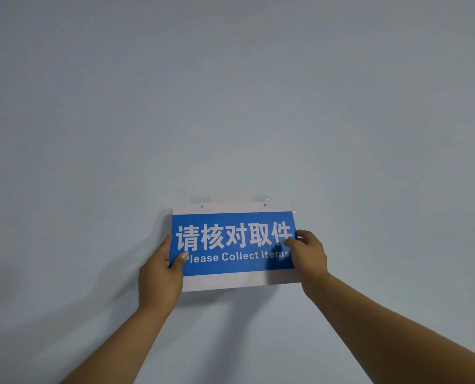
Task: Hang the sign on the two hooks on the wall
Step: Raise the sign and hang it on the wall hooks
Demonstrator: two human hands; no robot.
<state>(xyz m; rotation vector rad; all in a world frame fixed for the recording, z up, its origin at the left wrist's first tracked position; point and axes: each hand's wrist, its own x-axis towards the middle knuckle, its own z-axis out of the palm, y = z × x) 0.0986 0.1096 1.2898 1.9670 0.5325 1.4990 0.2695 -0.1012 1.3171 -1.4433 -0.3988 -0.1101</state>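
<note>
Sign (232, 242): a clear-edged rectangular plate with a blue panel, white Chinese characters above the English words "Please Collect Items"; it is held flat against the pale wall (230, 92), low in the middle of the view, slightly tilted with its right side lower.
Top strip of the sign: transparent, with two small holes, the left hole (201, 206) and the right hole (265, 205), both near the upper edge.
Hooks: two clear adhesive mounts on the wall just above the sign's top edge, the left hook (200, 199) above the left hole and the right hook (262, 198) above the right hole; whether the holes sit on the hooks cannot be told.
Left hand (161, 275): grip closed on the sign's left edge, thumb (183, 257) across the front of the blue panel by the "P", fingers hidden behind.
Right hand (308, 253): grip closed on the sign's right edge, thumb lying on the front by the last character, remaining fingers behind the plate.
Forearms: both bare, rising from the bottom corners of the view toward the sign.
Shadows: soft, falling on the wall left of and below the sign.
</note>
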